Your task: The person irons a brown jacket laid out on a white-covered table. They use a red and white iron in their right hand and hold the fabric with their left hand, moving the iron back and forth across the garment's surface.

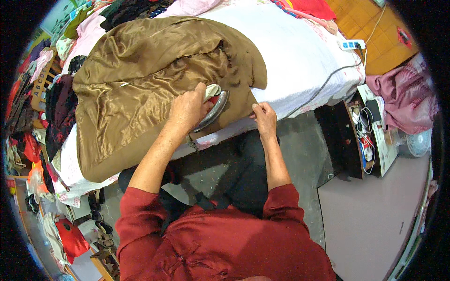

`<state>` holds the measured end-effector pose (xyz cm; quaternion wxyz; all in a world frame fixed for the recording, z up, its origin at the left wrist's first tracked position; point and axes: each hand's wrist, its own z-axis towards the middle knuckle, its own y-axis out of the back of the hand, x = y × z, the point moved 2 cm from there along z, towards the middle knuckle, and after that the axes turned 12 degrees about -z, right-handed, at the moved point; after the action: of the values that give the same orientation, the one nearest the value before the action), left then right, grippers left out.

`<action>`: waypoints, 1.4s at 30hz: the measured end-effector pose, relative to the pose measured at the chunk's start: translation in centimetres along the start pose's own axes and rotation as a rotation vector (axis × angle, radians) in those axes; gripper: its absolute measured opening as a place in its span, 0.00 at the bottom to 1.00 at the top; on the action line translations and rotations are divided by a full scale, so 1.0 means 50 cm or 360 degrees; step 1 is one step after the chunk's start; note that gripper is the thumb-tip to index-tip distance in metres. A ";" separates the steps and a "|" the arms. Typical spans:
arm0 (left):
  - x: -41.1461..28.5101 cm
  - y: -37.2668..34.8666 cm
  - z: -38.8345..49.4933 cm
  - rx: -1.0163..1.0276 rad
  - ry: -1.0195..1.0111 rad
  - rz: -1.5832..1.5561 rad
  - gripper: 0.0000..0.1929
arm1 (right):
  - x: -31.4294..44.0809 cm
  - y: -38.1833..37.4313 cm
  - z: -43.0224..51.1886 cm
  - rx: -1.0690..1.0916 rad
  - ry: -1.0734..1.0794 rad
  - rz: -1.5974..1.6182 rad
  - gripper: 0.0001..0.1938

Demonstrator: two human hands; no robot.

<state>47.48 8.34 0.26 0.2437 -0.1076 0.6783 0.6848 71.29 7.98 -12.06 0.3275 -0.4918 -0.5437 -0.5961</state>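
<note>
A brown garment with a shiny lining [140, 98] lies spread over a bed or table with a white cover [291, 52]. My left hand [188, 107] is closed around the handle of a clothes iron [212, 112], which rests on the garment near its front edge. To the right, my right hand [264, 117] pinches the garment's edge between thumb and fingers at the front edge of the white cover. A small white tag shows on the lining. The iron's soleplate is hidden beneath it.
A power strip [351, 44] sits at the right end of the cover, and a dark cord runs down to the front edge. An open drawer [364, 140] with cables stands at right. Piled clothes [63, 112] crowd the left side. A small fan [418, 143] is at far right.
</note>
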 end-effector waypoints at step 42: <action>0.090 0.080 -0.093 -0.0146 0.0302 0.0001 0.19 | -0.015 -0.017 0.005 0.0424 0.0034 -0.0056 0.21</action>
<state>40.85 4.79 1.36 0.1728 -0.1828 0.6663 0.7020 70.77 8.29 -13.05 0.3851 -0.4281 -0.6230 -0.5294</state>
